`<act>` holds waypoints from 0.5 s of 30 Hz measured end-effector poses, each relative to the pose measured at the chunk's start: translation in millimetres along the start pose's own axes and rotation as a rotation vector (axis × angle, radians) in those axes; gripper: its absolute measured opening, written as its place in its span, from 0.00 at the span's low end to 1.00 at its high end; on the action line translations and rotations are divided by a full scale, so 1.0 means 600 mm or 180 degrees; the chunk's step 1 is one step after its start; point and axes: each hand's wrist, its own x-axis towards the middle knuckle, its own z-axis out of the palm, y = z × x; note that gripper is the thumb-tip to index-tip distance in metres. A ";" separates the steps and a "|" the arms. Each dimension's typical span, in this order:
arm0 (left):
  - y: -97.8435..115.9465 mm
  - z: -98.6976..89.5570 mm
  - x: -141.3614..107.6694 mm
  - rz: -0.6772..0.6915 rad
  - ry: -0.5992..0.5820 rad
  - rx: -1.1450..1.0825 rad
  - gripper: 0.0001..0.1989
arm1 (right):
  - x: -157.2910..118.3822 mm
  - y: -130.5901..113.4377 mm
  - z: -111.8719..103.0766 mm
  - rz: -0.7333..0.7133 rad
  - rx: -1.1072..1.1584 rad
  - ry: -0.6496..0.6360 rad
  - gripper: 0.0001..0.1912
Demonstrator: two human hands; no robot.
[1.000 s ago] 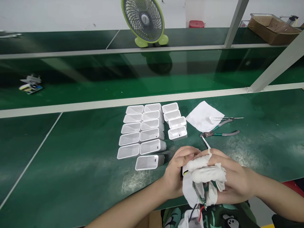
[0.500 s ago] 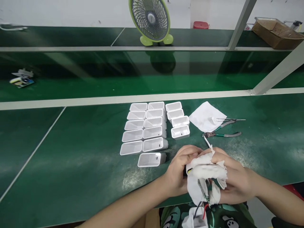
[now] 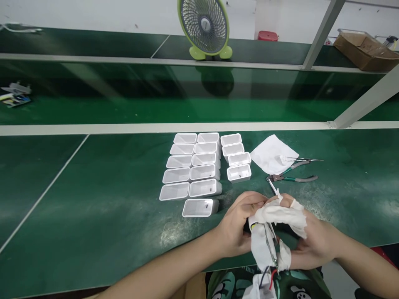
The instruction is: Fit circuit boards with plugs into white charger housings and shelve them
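Note:
Over the front edge of the green table, my left hand [image 3: 238,226] is closed on a small part wrapped in white tissue, with something dark and yellow at its side. My right hand [image 3: 307,232] has its fingers curled round white tissue [image 3: 274,214] from the other side. A thin board edge [image 3: 270,241] shows between the tissue pieces. Black and red wires [image 3: 272,279] run down from it to a white plastic housing [image 3: 259,288] near my lap. Pliers [image 3: 291,178] and tweezers [image 3: 305,159] lie beyond my hands, by a white cloth [image 3: 274,153].
Several white plastic boxes [image 3: 176,175] stand in columns left of the cloth. A green fan [image 3: 205,29] and a cardboard box [image 3: 366,50] sit on the raised shelf. Slanted metal posts [image 3: 368,97] rise at the right. Small electronic parts [image 3: 15,94] lie at the far left.
My right hand has turned and opened a gap beneath the upper tissue, showing more of the board edge. The camera view has shifted slightly.

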 end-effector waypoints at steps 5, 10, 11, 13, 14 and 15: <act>0.010 -0.004 0.005 -0.0142 -0.0155 0.0167 0.10 | 0.004 -0.002 0.000 -0.0059 -0.0086 0.0017 0.26; 0.004 -0.003 0.009 -0.0009 -0.0039 0.0102 0.15 | 0.011 -0.006 -0.003 -0.0152 -0.0137 -0.0066 0.20; 0.001 -0.003 0.009 0.0038 -0.0072 0.0070 0.17 | 0.011 -0.006 -0.003 -0.0130 -0.0130 -0.0080 0.19; -0.001 -0.004 0.008 0.0075 -0.0170 0.0015 0.18 | 0.010 -0.006 -0.004 -0.0066 -0.0106 -0.0125 0.19; -0.001 -0.005 0.008 0.0072 -0.0225 -0.0013 0.18 | 0.009 -0.005 -0.003 -0.0050 -0.0082 -0.0141 0.19; -0.001 -0.005 0.007 0.0050 -0.0270 -0.0036 0.18 | 0.008 -0.005 -0.003 -0.0050 -0.0051 -0.0144 0.18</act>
